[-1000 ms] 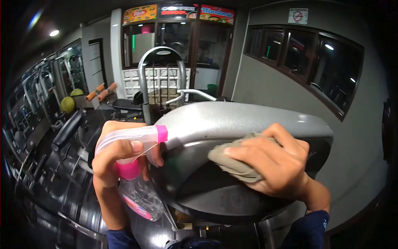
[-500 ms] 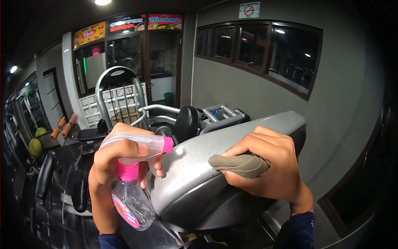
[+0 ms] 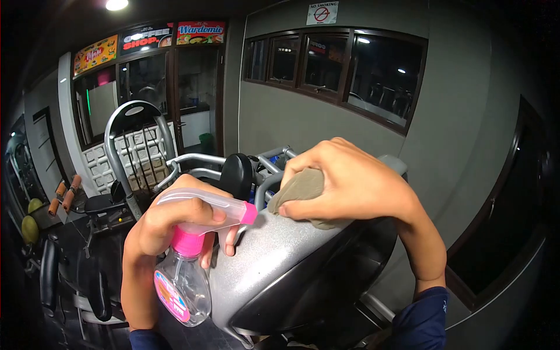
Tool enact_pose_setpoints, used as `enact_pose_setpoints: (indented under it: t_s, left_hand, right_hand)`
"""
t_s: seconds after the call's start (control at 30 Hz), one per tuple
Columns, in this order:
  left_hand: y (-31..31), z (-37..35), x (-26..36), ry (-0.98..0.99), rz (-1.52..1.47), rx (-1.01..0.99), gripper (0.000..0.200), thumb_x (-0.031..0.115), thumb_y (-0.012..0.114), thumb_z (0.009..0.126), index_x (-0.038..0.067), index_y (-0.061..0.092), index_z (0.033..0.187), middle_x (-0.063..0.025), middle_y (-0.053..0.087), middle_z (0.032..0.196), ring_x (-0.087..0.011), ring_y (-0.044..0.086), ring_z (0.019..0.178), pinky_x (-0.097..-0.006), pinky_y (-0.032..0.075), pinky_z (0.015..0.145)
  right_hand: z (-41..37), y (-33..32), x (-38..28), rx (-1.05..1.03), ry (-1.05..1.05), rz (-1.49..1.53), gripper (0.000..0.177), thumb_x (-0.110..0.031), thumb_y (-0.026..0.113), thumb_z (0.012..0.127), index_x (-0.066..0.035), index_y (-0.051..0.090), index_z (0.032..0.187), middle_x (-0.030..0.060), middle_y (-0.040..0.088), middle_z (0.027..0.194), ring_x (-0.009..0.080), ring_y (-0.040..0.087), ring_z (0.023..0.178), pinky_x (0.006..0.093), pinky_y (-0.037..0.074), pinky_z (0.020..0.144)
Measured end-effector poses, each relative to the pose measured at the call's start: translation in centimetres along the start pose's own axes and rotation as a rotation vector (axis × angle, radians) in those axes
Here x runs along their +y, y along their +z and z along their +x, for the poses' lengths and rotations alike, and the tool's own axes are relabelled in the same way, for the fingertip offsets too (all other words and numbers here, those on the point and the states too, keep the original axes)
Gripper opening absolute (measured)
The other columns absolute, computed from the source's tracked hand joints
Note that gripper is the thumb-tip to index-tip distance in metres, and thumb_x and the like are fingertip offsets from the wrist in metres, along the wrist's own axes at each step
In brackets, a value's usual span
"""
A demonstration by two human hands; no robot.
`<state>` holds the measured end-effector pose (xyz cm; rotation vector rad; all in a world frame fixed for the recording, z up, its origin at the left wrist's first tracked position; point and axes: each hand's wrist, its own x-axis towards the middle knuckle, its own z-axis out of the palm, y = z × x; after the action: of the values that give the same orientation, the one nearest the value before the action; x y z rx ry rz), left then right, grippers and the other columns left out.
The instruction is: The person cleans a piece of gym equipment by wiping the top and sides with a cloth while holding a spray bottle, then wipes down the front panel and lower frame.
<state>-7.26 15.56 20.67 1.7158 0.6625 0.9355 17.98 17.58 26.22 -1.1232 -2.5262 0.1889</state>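
Note:
A clear spray bottle (image 3: 195, 286) with a pink collar and pink nozzle is in my left hand (image 3: 169, 224), whose fingers wrap round its neck and trigger. The nozzle points right, over a silver machine cover (image 3: 262, 251) with black sides. My right hand (image 3: 361, 186) grips a folded olive-grey cloth (image 3: 300, 189) and presses it on the far upper edge of the cover. Fine droplets or speckles show on the silver surface nearest me. Part of the cloth is hidden under my fingers.
Behind the cover stand a black pad (image 3: 237, 177) and silver gym frames. A weight-stack machine (image 3: 138, 146) is at the left, with orange-handled equipment (image 3: 64, 195) beyond it. A grey wall (image 3: 461, 116) with windows rises behind and to the right.
My right hand has moved up and left along the cover with the cloth, which is now tilted more upright. The whole view has shifted to the right. Speckles show more plainly on the cover.

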Motion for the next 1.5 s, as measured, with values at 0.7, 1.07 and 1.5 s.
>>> enact_pose_setpoints:
  t_s: [0.7, 1.07, 1.5]
  left_hand:
    - [-1.7, -5.5, -4.7, 0.202, -0.372, 0.046, 0.047, 0.029, 0.056, 0.068, -0.017, 0.062, 0.076, -0.0245, 0.063, 0.067, -0.0271, 0.061, 0.046, -0.0274, 0.050, 0.039]
    - [-1.3, -7.5, -6.8, 0.231, -0.393, 0.032, 0.045, 0.027, 0.054, 0.071, -0.017, 0.062, 0.078, -0.0251, 0.065, 0.073, -0.0266, 0.063, 0.049, -0.0268, 0.051, 0.041]
    - [3.9, -9.2, -7.7, 0.339, -0.343, 0.311, 0.048, 0.033, 0.056, 0.066, -0.014, 0.061, 0.069, -0.0223, 0.060, 0.058, -0.0301, 0.063, 0.046, -0.0364, 0.055, 0.043]
  right_hand:
    - [0.4, 2.4, -7.4, -0.010, 0.043, -0.388, 0.047, -0.035, 0.071, 0.070, 0.007, 0.070, 0.091, 0.0268, 0.068, 0.091, 0.0386, 0.065, 0.097, 0.0423, 0.051, 0.087]
    - [-4.3, 4.0, -9.3, 0.234, 0.034, -0.414, 0.025, -0.024, 0.069, 0.073, -0.004, 0.073, 0.087, 0.0155, 0.066, 0.064, 0.0340, 0.066, 0.065, 0.0404, 0.052, 0.065]
    - [-7.7, 6.5, -2.2, 0.623, -0.041, -0.139, 0.013, -0.011, 0.071, 0.078, -0.001, 0.069, 0.087, 0.0100, 0.070, 0.071, 0.0155, 0.068, 0.059, 0.0274, 0.049, 0.056]
